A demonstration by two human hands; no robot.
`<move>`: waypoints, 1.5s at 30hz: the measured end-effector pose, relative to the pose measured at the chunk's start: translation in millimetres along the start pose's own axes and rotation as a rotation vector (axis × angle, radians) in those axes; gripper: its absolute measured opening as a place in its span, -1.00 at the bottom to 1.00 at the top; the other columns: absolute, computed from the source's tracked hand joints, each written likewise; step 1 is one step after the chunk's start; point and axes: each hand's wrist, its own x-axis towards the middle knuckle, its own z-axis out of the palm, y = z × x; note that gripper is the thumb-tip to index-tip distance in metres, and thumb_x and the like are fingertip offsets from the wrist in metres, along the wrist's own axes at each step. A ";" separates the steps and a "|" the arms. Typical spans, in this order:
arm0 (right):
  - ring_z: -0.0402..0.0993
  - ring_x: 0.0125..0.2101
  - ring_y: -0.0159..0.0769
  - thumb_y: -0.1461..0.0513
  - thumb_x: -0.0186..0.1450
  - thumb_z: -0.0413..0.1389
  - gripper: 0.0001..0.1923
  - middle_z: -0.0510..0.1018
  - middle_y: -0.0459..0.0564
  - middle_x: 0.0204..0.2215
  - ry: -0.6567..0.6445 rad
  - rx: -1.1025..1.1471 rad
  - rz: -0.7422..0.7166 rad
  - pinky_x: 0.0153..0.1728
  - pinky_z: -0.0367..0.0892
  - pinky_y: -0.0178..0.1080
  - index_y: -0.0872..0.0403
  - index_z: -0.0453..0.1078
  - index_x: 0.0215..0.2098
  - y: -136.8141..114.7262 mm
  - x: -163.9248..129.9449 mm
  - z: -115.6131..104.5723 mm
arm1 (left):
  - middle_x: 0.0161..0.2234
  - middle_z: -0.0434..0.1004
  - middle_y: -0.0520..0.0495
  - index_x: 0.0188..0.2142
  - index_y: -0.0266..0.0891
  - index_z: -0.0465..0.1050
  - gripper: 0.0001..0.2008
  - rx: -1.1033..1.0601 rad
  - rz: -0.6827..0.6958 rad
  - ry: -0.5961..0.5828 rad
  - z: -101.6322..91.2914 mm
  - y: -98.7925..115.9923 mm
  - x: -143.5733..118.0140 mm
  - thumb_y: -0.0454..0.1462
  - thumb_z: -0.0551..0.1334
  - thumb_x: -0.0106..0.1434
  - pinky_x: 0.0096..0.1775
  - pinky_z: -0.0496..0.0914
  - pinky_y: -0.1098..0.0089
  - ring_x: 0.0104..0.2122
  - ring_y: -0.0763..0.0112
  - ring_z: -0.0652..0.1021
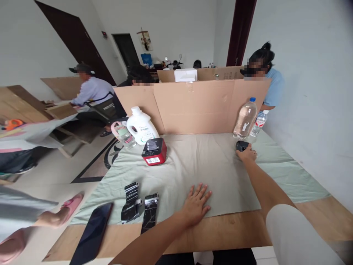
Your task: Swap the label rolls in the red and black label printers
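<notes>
One wooden table [237,230] carries one pale green cloth [204,165], backed by one cardboard screen [193,106]. On the cloth stand one white jug [141,125], two clear water bottles, a big one [245,118] and a small one [259,123], one pink-handled cup [123,134] and one red and black box [154,151]. Near the front edge lie one dark phone [92,233] and two glossy black packets [139,206]. The left hand [196,204] lies flat on the cloth, fingers spread wide, holding nothing. The right hand [246,154] reaches far across, fingers curled over one small black object [242,145], touching it; whether it truly grips is hard to tell. That object sits just below the big bottle, well apart from the left hand.
</notes>
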 end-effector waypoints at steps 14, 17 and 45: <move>0.23 -0.02 0.07 -0.02 0.10 0.15 -0.09 0.32 0.25 -0.08 -0.082 0.194 -0.587 0.01 0.10 0.02 0.13 -0.09 0.28 -18.0 -210.8 23.5 | 0.26 0.09 -0.15 0.18 -0.11 0.19 -0.47 -0.149 0.022 0.125 -4.3 5.0 -10.2 -0.09 0.14 0.24 0.23 -0.19 -0.06 0.27 0.10 0.04; 0.23 -0.05 0.07 -0.02 0.09 0.17 -0.09 0.31 0.26 -0.11 -0.037 0.163 -0.562 -0.01 0.11 0.02 0.17 -0.04 0.27 -14.2 -232.4 32.2 | 0.06 0.35 -0.17 -0.02 -0.20 0.38 -0.67 -0.306 -0.061 0.221 -6.8 -0.6 -8.9 -0.26 0.15 0.20 0.20 0.04 0.08 0.14 0.18 0.26; -0.04 0.26 -0.16 0.14 0.21 0.01 -0.37 0.03 0.11 0.28 -0.409 0.353 -0.785 0.20 0.01 -0.05 0.02 0.09 0.24 1.9 -193.9 42.8 | -0.49 0.50 -0.02 -0.30 -0.28 0.42 -0.88 -1.132 -0.978 0.235 -53.1 -49.1 87.0 -0.42 0.21 0.12 -0.39 0.44 0.48 -0.50 0.48 0.52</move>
